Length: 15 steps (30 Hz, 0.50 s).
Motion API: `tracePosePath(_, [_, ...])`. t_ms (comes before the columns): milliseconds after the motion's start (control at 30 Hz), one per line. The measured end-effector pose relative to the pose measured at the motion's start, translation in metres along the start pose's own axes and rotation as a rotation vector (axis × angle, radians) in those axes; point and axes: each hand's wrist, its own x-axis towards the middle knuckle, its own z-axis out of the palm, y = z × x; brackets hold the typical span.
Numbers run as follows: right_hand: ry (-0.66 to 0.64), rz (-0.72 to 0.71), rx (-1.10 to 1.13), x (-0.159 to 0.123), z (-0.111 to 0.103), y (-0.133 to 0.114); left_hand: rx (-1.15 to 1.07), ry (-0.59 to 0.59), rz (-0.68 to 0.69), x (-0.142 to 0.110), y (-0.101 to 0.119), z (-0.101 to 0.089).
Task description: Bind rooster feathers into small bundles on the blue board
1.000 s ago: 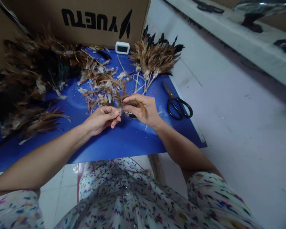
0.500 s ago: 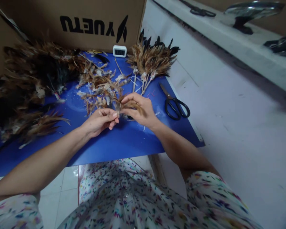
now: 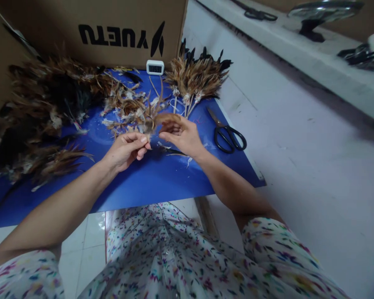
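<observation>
My left hand (image 3: 126, 150) pinches the base of a small bunch of brown feathers (image 3: 150, 123) between thumb and fingertips, just in front of the loose feather pile. Right beside it, my right hand (image 3: 187, 135) is open, its fingers curved and the thumb apart from them. A tan feather (image 3: 167, 118) arcs across the right fingers; whether it belongs to the pinched bunch I cannot tell. Behind my hands, loose brown and white feathers (image 3: 129, 106) lie scattered on the blue tabletop (image 3: 149, 182). A thin dark feather (image 3: 174, 152) lies below my right hand.
Black-handled scissors (image 3: 227, 135) lie at the right edge. Several feather bundles on sticks (image 3: 195, 79) rest at the back right, near a small white digital clock (image 3: 155, 67). A large feather heap (image 3: 56, 91) covers the left side. A cardboard box (image 3: 121, 54) stands behind.
My hands have moved apart a little, the left one going leftward with the feathers. The right fingers have opened away from the bunch, uncovering the dark feather below.
</observation>
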Motion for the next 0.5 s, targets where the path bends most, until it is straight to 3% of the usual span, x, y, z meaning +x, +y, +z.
tracePosePath(133, [0.014,-0.027,-0.174,0.001,-0.006,0.002,-0.048,0.161,0.149,0.008,0.008,-0.01])
tracePosePath(267, [-0.102,-0.089,-0.403,-0.002,-0.002,-0.004,-0.083,0.315,0.239,0.017,0.013,-0.023])
tracePosePath(500, [-0.288,-0.085,-0.838,-0.004,0.03,-0.009,-0.074,0.381,0.274,0.024,0.009,-0.03])
